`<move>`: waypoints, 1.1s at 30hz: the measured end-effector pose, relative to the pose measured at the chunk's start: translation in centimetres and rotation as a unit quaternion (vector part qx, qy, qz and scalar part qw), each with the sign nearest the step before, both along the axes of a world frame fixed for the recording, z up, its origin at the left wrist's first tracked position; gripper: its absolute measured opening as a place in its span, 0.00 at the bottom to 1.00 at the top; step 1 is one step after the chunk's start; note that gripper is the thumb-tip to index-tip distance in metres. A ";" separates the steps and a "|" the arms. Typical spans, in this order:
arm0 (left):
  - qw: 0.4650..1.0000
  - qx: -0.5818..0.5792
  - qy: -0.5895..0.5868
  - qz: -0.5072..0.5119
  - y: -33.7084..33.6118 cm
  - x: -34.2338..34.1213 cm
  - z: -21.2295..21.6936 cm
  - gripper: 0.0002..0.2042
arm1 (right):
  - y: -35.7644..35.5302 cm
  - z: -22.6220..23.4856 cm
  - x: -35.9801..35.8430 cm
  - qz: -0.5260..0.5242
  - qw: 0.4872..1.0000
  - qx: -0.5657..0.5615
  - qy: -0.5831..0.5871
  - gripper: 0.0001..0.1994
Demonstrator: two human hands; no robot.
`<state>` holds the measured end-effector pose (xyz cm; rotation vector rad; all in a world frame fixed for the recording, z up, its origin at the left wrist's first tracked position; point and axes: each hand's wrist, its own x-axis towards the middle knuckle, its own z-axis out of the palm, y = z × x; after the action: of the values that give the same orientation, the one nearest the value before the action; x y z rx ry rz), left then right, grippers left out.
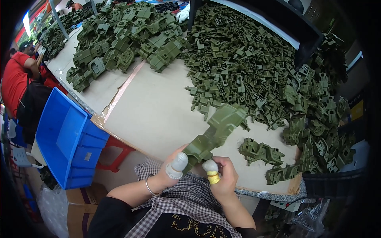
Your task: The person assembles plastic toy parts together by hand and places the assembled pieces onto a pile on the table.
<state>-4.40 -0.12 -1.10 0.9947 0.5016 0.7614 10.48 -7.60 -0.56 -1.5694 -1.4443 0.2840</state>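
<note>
A long olive-green moulded plastic part (216, 127), shaped like a toy vehicle body, is held tilted above the table's near edge, its far end slightly blurred. My left hand (173, 167) is closed round its near end, the thumb wrapped in whitish tape. Against the same end, on the right side, my right hand (223, 174) is closed with curled fingers; grey and yellow tape covers its thumb. Whatever sits between those right fingers is mostly hidden. Another green plastic part (260, 152) lies on the table to the right of my right hand.
Small green pieces (238, 59) form a big heap at the far right of the table (158, 103). Larger green parts (131, 33) are piled at the far left, more (317, 131) along the right edge. A blue bin (65, 135) stands left, near a person in red (18, 75).
</note>
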 end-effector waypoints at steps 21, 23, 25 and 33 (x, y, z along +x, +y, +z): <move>0.946 0.313 0.085 -0.002 -1.5 2.0 -1.3 0.29 | -4.5 -3.1 2.5 0.050 0.946 -0.204 0.247 0.10; 0.945 0.318 0.071 -0.015 -1.3 2.1 -1.2 0.29 | -4.9 -3.2 2.2 0.062 0.971 -0.134 0.190 0.13; 0.944 0.324 0.055 -0.031 -1.2 2.3 -0.8 0.30 | -4.6 -3.1 1.0 0.053 0.953 -0.072 0.289 0.15; 0.957 0.287 0.025 -0.031 -2.4 3.2 0.3 0.32 | -4.7 -3.4 0.8 0.013 0.892 -0.052 0.449 0.15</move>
<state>-1.24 -2.48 -0.85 1.5657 0.2895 0.8479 11.27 -12.33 -3.99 -1.2180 -0.7158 0.9721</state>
